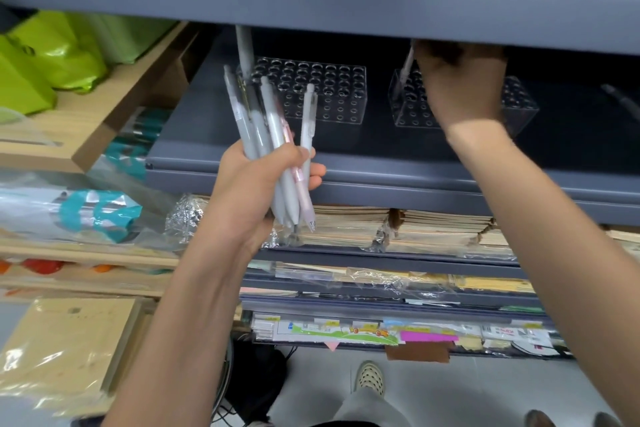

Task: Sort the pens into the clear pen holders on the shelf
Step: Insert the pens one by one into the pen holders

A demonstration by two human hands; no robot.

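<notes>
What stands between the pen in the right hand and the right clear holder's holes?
Nothing visible does: the pen's lower end is at the right holder's left corner. The right hand hides the holder's middle, so those holes cannot be checked.

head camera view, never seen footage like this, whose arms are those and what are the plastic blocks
There is no machine: a person wears a camera on the head, looking forward and down, so both arms are the person's own. The left hand grips a bundle of grey pens with a pink pen among them. The right hand reaches under the upper shelf and holds a pale pen at the right clear pen holder. The left clear pen holder, a block full of holes, has one grey pen standing at its left end. Both holders stand on a grey metal shelf. Below lie wrapped stacks of notebooks.
</notes>
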